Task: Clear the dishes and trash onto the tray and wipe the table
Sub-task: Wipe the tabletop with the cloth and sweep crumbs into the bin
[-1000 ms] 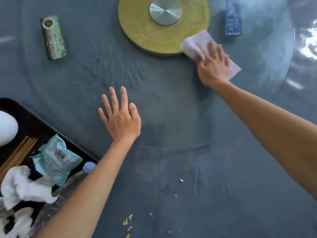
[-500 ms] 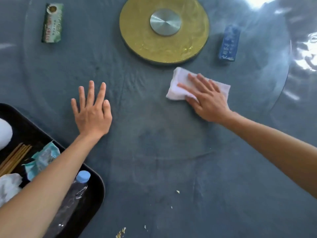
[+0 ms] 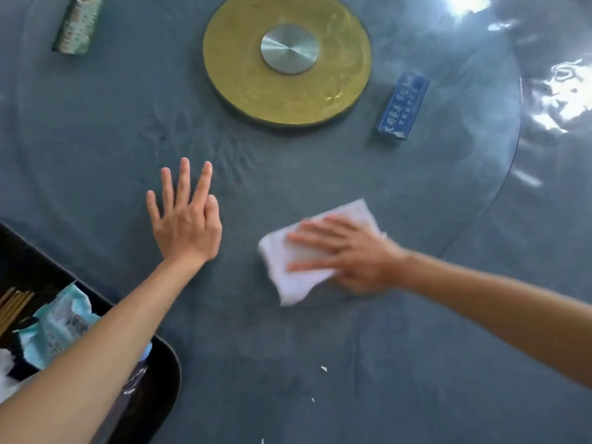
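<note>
- Our right hand (image 3: pixel 349 251) lies flat on a folded white cloth (image 3: pixel 307 251), fingers straight and pressing it against the grey table (image 3: pixel 320 331); hand and cloth are motion-blurred.
- Our left hand (image 3: pixel 185 219) rests palm down on the table, fingers spread and holding nothing, just left of the cloth.
- The black tray (image 3: pixel 166 373) sits at the lower left edge, partly under our left forearm. It holds wooden chopsticks (image 3: pixel 12 307), a teal wrapper (image 3: pixel 61 325) and crumpled white tissue (image 3: pixel 4 363).
- A gold turntable base (image 3: pixel 288 84) with a silver hub (image 3: pixel 290 48) sits at the top centre.
- A blue sign block (image 3: pixel 403 107) lies to its right, a green box (image 3: pixel 78 24) far left.
- Small crumbs (image 3: pixel 323 368) remain near us.
</note>
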`<state>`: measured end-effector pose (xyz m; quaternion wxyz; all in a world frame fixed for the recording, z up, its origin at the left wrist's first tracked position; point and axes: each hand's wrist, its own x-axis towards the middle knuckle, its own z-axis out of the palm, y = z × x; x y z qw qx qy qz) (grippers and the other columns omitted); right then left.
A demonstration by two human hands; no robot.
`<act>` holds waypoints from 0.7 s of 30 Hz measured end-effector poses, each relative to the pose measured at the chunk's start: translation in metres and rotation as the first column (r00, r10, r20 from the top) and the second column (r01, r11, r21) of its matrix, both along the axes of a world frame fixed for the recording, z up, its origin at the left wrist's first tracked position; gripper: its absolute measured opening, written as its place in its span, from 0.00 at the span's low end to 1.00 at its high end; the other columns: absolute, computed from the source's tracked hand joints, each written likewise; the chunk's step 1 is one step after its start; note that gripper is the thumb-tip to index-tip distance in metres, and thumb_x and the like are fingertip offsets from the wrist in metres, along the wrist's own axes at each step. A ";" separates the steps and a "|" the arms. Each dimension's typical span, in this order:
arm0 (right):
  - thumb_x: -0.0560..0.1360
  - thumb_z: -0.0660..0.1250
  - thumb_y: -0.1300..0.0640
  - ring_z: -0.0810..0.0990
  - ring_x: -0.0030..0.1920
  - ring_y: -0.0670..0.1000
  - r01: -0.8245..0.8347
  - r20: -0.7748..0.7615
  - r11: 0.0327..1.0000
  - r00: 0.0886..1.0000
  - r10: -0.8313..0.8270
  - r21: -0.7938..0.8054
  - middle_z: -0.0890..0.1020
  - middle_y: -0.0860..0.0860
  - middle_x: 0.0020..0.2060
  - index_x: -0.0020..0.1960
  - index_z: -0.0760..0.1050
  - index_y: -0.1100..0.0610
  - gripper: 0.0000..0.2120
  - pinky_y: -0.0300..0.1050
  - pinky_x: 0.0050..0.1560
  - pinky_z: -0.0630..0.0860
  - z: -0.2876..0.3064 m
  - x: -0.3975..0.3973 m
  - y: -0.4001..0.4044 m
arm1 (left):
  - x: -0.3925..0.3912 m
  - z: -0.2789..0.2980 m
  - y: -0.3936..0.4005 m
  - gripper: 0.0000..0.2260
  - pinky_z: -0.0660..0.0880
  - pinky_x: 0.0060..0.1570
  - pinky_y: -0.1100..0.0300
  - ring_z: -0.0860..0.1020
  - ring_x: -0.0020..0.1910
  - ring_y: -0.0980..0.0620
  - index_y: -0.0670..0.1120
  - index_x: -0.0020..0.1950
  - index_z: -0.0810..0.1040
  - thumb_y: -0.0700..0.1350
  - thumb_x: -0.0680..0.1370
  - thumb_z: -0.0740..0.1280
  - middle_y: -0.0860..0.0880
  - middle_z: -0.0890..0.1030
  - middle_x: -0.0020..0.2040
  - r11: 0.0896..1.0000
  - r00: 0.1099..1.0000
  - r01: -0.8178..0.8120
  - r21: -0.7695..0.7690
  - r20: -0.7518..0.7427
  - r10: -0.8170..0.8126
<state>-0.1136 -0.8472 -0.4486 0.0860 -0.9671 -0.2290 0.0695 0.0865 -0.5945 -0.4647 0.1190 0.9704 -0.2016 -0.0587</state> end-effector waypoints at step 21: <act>0.82 0.58 0.52 0.62 0.80 0.58 0.527 -0.024 0.844 0.849 -0.527 0.099 0.63 0.49 0.81 0.77 0.67 0.36 0.25 0.59 0.75 0.61 0.004 -0.080 0.119 | -0.095 0.012 0.005 0.26 0.46 0.78 0.42 0.46 0.82 0.45 0.56 0.82 0.52 0.52 0.83 0.49 0.50 0.50 0.83 0.984 0.981 0.176 0.016 -0.090 -0.174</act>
